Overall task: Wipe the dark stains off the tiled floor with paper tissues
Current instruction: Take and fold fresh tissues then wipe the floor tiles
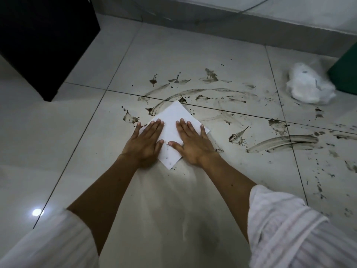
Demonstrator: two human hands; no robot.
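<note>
The floor (193, 200) is pale glossy tile crossed by thin dark grout lines. Dark stains (210, 93) lie across its middle and right: splatters, small specks and long curved smears, one broad streak (286, 143) sweeping over a grout line at the right. A flat white square tissue (172, 130) lies on the tile, turned like a diamond, its far corner touching a smear. A crumpled white wad of tissue (309, 86) rests on the floor at the right, just beside a green container (345, 74). A black box-like object (46, 45) stands at the far left. A bright spot of reflected light (36, 212) shows near the left.
</note>
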